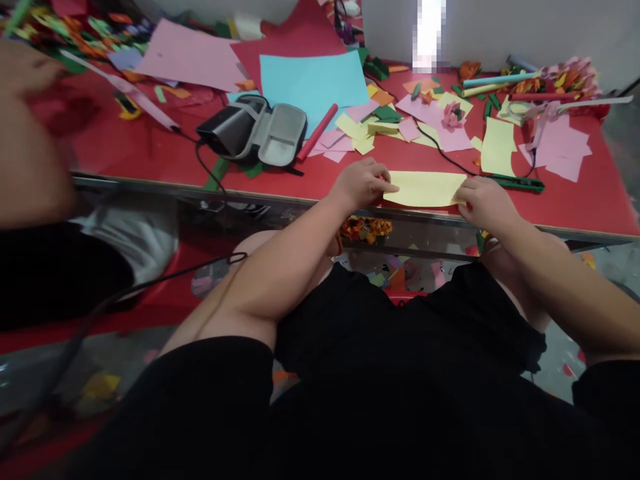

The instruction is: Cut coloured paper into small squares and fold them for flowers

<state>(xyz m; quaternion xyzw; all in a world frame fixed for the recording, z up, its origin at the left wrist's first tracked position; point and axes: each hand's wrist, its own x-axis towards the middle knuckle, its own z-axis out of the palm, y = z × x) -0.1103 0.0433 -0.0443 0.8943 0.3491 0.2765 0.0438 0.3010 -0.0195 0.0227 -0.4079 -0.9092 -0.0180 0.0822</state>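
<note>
Red tabletop [165,157]: fingers [382,185] hold yellow paper [425,189].

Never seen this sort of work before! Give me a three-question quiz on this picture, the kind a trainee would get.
1. What colour is the strip of paper held between the left hand and the right hand?
2. True or false: the grey case on the red table lies open.
3. Fill the gap: in the picture, the slim red stick near the case lies to the case's ____ side.

Key: 1. Pale yellow. 2. True. 3. Right.
</note>
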